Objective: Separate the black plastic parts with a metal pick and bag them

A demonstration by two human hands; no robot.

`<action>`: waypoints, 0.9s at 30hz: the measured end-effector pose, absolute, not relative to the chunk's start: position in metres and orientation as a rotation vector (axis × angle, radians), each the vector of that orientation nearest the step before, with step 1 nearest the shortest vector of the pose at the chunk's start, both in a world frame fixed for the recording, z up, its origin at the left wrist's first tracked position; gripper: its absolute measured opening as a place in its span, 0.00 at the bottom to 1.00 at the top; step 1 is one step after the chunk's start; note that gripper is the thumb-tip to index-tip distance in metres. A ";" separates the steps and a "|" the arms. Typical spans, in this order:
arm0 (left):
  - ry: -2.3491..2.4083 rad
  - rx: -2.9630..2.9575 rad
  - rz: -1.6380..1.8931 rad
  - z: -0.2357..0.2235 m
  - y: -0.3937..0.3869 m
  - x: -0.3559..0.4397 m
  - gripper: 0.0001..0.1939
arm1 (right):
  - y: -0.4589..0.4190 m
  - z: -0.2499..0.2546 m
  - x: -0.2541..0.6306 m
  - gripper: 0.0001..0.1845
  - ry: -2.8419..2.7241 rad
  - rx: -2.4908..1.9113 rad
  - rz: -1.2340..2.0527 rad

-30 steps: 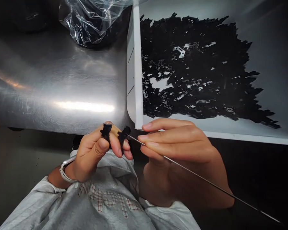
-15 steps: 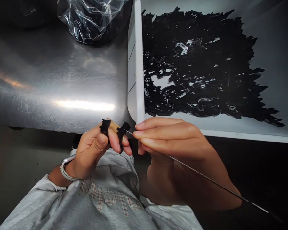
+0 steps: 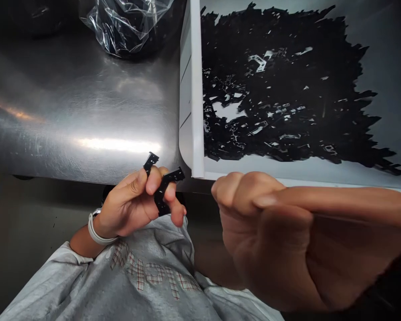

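Note:
My left hand (image 3: 133, 205) is held low over my grey sweatshirt (image 3: 153, 272) and pinches a small black perforated piece (image 3: 150, 162) and a second, angled one (image 3: 165, 191) between its fingers. The two pieces are apart from each other. My right hand (image 3: 287, 236) is nearby to the right, its fingers curled into a loose fist. It touches neither piece. No thin metal rod shows in or around it. A white band (image 3: 96, 232) circles my left wrist.
A white-walled tray (image 3: 192, 89) holds a dense heap of small black pieces (image 3: 287, 89) with a few pale bits among them. To its left are a brushed steel surface (image 3: 76, 111) and a crumpled clear plastic bag (image 3: 127, 26).
My right hand has pulled away to the right and curled, and the thin metal rod is gone from view. The black pieces in my left hand have shifted and now show more fully.

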State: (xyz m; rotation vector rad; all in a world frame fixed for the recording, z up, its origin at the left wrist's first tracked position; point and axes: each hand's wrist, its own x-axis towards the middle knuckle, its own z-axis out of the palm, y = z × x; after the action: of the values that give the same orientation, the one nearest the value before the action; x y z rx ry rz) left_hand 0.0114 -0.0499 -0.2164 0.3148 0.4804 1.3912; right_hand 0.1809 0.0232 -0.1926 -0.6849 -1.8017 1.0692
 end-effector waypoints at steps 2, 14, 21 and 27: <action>0.428 0.330 1.356 -0.219 -0.051 0.011 0.22 | 0.021 -0.193 0.175 0.13 -1.801 -0.713 1.100; 0.446 0.552 1.295 -0.225 -0.052 0.013 0.20 | 0.020 -0.197 0.168 0.13 -1.727 -0.490 1.621; 0.341 0.532 1.262 -0.228 -0.055 0.009 0.19 | 0.015 -0.188 0.166 0.17 -1.403 -0.785 1.498; 0.399 0.576 1.232 -0.232 -0.057 0.007 0.22 | 0.024 -0.171 0.148 0.10 -1.385 -0.746 1.070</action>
State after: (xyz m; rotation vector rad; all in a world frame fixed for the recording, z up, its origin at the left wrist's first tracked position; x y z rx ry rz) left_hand 0.0071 -0.0569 -0.2323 0.5760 0.3986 1.2318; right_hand 0.1482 0.0242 -0.1713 -0.7456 -1.3853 1.0699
